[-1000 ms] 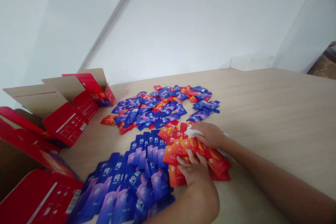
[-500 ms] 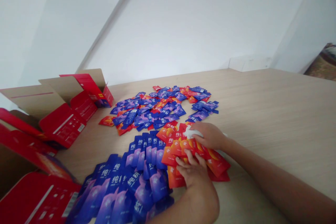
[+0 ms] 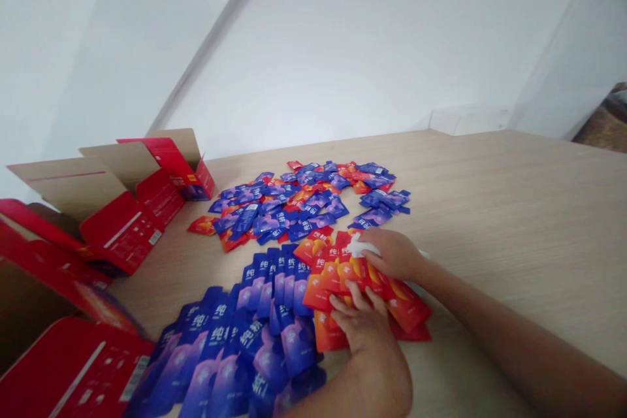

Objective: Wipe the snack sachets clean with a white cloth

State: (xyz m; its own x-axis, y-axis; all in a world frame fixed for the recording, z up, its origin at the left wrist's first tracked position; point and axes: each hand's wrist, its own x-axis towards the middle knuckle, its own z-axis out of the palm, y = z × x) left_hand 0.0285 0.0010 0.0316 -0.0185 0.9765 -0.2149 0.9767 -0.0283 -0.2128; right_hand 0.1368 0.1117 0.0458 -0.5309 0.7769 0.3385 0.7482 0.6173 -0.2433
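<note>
My left hand [image 3: 365, 320] lies with its fingers spread on a fanned pile of red-orange sachets [image 3: 330, 331]. Just beyond it, my right hand [image 3: 394, 253] is closed around a crumpled white tissue or cloth [image 3: 361, 247], which rests against the upper part of the same sachets. Part of the white piece is hidden under the fingers. Directly left of the red pile, blue-purple sachets [image 3: 267, 353] lie overlapping in rows, their printed tops facing away from me.
Red cardboard boxes [image 3: 125, 228] with raised flaps stand open along the left side. A loose heap of mixed blue and red sachets [image 3: 281, 199] lies farther back on the wooden table [image 3: 490, 209]. Near the wall sits a white box-like object [image 3: 467, 121].
The whole view has shifted very slightly to the right and down. Both hands stay in the same places on the red-orange sachets.
</note>
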